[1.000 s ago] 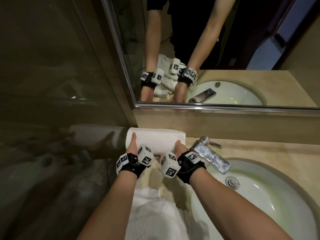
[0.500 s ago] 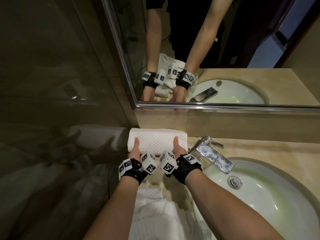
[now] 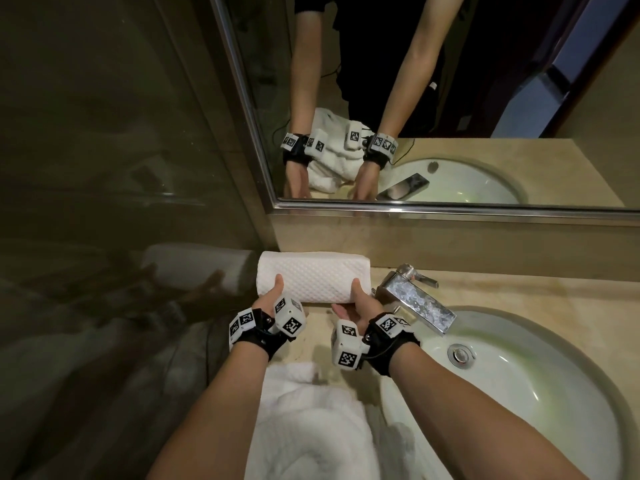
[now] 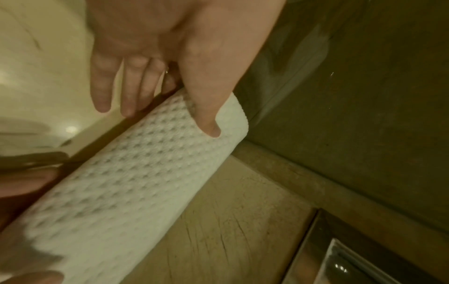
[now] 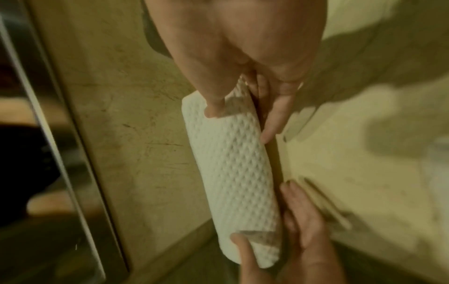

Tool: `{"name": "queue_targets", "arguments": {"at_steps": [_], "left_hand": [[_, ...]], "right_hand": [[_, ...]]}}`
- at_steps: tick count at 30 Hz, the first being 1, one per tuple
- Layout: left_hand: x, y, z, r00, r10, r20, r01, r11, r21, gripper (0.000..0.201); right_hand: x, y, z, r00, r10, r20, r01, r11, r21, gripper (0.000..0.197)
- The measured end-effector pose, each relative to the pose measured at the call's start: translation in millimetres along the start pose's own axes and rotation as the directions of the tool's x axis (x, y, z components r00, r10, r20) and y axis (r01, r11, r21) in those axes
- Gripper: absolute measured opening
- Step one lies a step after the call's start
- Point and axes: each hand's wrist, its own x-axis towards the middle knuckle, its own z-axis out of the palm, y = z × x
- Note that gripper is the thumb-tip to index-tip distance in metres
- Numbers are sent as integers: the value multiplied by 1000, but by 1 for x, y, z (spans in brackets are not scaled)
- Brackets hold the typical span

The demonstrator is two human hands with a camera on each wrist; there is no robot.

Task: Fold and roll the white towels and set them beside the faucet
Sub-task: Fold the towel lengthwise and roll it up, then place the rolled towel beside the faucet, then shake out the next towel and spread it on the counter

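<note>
between glass wall (image 3: 121, 150) and faucet (image 3: 412, 296), rolled towel (image 3: 311, 277) in both hands (image 3: 273, 297).

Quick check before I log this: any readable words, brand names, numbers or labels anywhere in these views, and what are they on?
None: no words, brand names or numbers can be read in any view.
Wrist trackers: black-and-white square code patterns only, no letters or digits.
Rolled white towel: plain waffle weave, no tag showing.
Faucet: bare metal, no visible marking.
Mirror: the reflection shows the same code patterns, no text.
</note>
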Motion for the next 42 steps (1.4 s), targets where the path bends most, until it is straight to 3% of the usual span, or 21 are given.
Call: {"name": "queue_targets", "arguments": {"at_steps": [2,3,6,8,10,14,17,20,23,26,28,30,32,34,36,38,40,42], "left_hand": [[-19,-2,1,998,31,55,-33,999,39,80],[-36,-5,3,999,39,19,-40,998,50,70],[-84,-18,11,997,72,-21,-73,997,-28,38],[-100,-31,11,995,95,-8,-95,993,-64,33],[-120,-46,8,993,120,-17,-121,992,-46,28],[-162,-88,-2,948,299,-107,-275,941,196,21],[-189,-125,-14,909,394,-138,-361,908,214,19],[-212,-157,-24,800,550,-238,-503,832,232,11],[-232,-183,-37,663,675,-323,-565,735,375,7],[-252,-206,-51,538,772,-337,-480,610,630,16],[-263,-219,-60,485,819,-306,-338,498,798,36],[-268,-230,-69,511,819,-261,-275,443,853,63],[-265,-239,-77,551,797,-250,-245,440,864,79],[-264,-246,-81,559,779,-284,-208,464,861,76],[-266,-249,-82,559,770,-308,-211,492,845,64],[-270,-247,-83,555,782,-284,-234,475,849,54],[-272,-241,-84,538,803,-256,-274,454,848,51],[-278,-233,-80,528,822,-213,-325,427,844,54]], "right_hand": [[-3,5,-13,998,34,55,-24,987,-161,40],[-11,7,-18,998,38,56,-24,972,-233,38],[-33,11,-39,989,71,132,-41,976,-216,34],[-51,15,-52,979,101,175,-60,973,-224,36],[-60,21,-68,986,46,160,6,950,-311,34],[-75,40,-104,978,-45,203,155,808,-568,40],[-94,55,-129,961,-44,274,225,701,-676,36],[-110,71,-150,927,-36,374,332,544,-771,39],[-120,89,-166,904,6,427,402,325,-856,63],[-126,107,-176,897,21,441,430,178,-885,80],[-128,114,-179,905,-29,424,422,173,-890,79],[-127,120,-180,910,-76,409,415,190,-890,77],[-127,124,-179,916,-106,388,401,188,-897,72],[-135,126,-177,904,-119,411,426,158,-891,46],[-149,125,-174,866,-78,493,499,84,-863,7],[-162,120,-167,823,-95,559,566,74,-821,32],[-180,109,-159,752,-154,641,656,84,-750,29],[-198,97,-147,680,-151,717,733,153,-663,26]]}}
